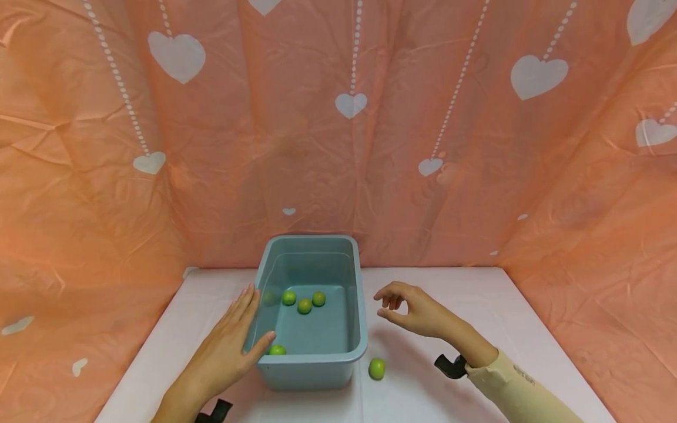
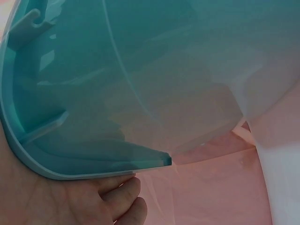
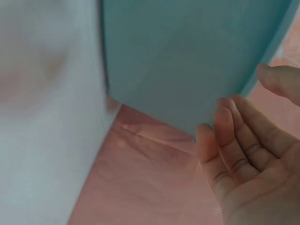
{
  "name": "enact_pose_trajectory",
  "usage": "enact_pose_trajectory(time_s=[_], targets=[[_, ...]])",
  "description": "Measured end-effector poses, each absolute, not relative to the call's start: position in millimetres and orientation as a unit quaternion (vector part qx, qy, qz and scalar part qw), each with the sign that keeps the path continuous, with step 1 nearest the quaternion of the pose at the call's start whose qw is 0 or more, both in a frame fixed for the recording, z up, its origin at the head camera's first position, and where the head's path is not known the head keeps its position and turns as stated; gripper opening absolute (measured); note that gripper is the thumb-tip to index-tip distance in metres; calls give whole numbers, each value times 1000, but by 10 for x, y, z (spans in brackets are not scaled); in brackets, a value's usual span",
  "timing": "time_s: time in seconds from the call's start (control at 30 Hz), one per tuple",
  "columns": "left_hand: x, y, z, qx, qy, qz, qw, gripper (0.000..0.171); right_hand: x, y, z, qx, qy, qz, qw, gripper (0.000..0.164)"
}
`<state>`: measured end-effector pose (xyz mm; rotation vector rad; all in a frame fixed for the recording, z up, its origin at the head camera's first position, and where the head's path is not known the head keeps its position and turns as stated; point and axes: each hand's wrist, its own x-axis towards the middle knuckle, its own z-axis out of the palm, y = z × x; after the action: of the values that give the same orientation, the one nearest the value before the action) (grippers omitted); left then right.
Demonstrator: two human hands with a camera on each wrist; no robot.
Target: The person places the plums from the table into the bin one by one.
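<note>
A blue-grey plastic tub (image 1: 310, 376) stands on the white table. Several small round green fruits (image 1: 304, 305), like limes, lie on its floor, one of them at the near left corner. My left hand (image 1: 224, 341) rests along the tub's left rim, fingers straight and thumb over the near corner. In the left wrist view, the palm and fingers (image 2: 123, 199) lie against the outside of the rim. To the right of the tub, my right hand (image 1: 418, 308) hovers with loosely bent fingers and holds nothing. One more green fruit (image 1: 377, 369) sits on the table, nearer than that hand.
The white tabletop (image 1: 455, 388) extends on both sides of the tub. Peach-coloured sheets (image 1: 296, 164) with white hearts hang behind it and at both sides; the tub's far end is close to the back sheet. Each wrist wears a black mount (image 1: 451, 366).
</note>
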<state>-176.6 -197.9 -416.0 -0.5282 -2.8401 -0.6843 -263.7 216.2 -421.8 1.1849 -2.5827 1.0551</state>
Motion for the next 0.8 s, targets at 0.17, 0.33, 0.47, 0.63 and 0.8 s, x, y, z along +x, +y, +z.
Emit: enact_pose_trajectory(time_s=[0.17,0.33,0.47,0.63,0.8], targets=[[-1764,-1984,-4167,-177,-954,-228,87,93,-2585,2168,-4382,382,-858,340,42,21],[-1761,-1989,-4171,-175,-954,-228,86,93,-2534,2160,-4574,376,-867,326,22,23],[-1763,-1993,-4175,-176,-954,-229,86,92,-2495,2176,-4706,374,-869,325,10,23],[-1769,-1994,-4172,-176,-953,-231,85,92,-2434,2200,-4817,367,-867,336,-7,25],[-1770,-1994,-4175,-178,-953,-231,87,93,-2363,2212,-4903,369,-864,342,-23,30]])
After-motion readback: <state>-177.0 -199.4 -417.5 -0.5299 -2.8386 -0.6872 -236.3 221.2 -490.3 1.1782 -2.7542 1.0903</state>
